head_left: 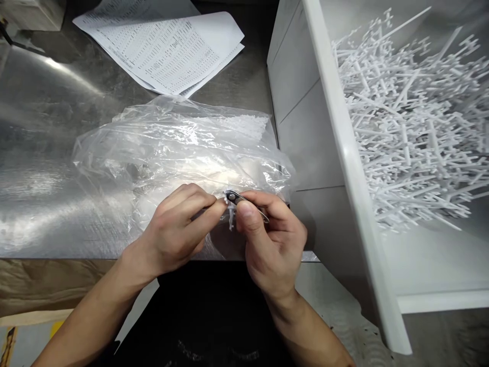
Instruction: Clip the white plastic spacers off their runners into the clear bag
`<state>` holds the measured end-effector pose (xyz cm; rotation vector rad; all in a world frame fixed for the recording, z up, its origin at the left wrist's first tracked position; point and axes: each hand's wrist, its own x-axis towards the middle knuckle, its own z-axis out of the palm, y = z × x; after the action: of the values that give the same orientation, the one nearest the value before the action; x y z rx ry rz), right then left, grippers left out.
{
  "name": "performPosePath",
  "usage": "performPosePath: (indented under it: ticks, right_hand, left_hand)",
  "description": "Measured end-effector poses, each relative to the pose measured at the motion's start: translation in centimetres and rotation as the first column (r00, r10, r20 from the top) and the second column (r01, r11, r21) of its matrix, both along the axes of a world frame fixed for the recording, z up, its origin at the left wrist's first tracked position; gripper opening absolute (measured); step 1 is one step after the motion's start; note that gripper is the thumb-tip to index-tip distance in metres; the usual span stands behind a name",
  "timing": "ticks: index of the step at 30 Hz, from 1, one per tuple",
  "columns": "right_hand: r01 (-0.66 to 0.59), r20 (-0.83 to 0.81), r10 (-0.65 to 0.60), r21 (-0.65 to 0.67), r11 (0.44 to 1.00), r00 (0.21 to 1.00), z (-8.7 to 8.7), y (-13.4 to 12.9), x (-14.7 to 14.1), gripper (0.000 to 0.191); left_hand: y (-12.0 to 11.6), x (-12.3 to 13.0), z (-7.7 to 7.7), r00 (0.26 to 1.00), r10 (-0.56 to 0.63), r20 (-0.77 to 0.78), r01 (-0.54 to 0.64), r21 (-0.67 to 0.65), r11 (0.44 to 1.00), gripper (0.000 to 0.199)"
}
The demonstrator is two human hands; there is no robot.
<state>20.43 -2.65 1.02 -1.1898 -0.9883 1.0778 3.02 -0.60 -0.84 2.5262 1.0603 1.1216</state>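
The left hand (171,227) pinched a small white piece (231,218) in its grip; the right hand (273,242) was closed around metal snips (233,197), their tip at the piece, near the front edge of the worktop (38,153).

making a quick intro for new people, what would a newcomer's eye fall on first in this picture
Probably the big tangle of thin white sticks heaped in the white bin on the right side. Next, near the centre, the right hand holds a small metal clipper at a small white piece pinched by the left hand. Beyond the hands, a shiny clear plastic bag lies on the metal table.
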Motion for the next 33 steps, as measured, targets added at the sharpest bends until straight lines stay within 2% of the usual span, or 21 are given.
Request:
performPosePath:
  ticks: [3, 9, 12, 16, 24, 33]
  right_hand:
    - [0.021, 0.007, -0.021, -0.014, 1.0, 1.0, -0.3, 0.0, 0.1, 0.006]
    - [0.032, -0.046, -0.035, -0.066, 0.997, 0.998, -0.7, 0.2, 0.4, 0.019]
    - [0.028, -0.078, -0.032, -0.042, 0.999, 0.996, -0.7, 0.2, 0.6, 0.016]
    - [-0.052, 0.006, 0.052, -0.044, 0.998, 0.999, -0.1, 0.1, 0.8, 0.006]
    - [-0.057, 0.084, 0.057, -0.009, 0.998, 0.995, 0.3, 0.1, 0.7, 0.006]
    - [-0.056, 0.054, 0.057, -0.01, 0.998, 0.997, 0.0, -0.1, 0.5, 0.008]
  left_hand:
    - [0.0, 0.2, -0.1, 1.0, 0.014, 0.0, -0.014, 0.0, 1.0, 0.021]
    - [0.2, 0.0, 0.7, 0.997, 0.062, 0.056, -0.056, -0.102, 0.993, 0.019]
    - [0.2, -0.5, 1.1, 0.977, 0.143, 0.156, -0.127, -0.109, 0.986, 0.017]
    - [0.3, -0.7, 1.3, 0.952, 0.189, 0.239, -0.166, -0.113, 0.98, 0.019]
    - [0.3, -0.6, 1.3, 0.947, 0.179, 0.267, -0.162, -0.085, 0.983, 0.021]
    - [0.3, -0.6, 0.9, 0.947, 0.159, 0.279, -0.147, -0.066, 0.987, 0.02]
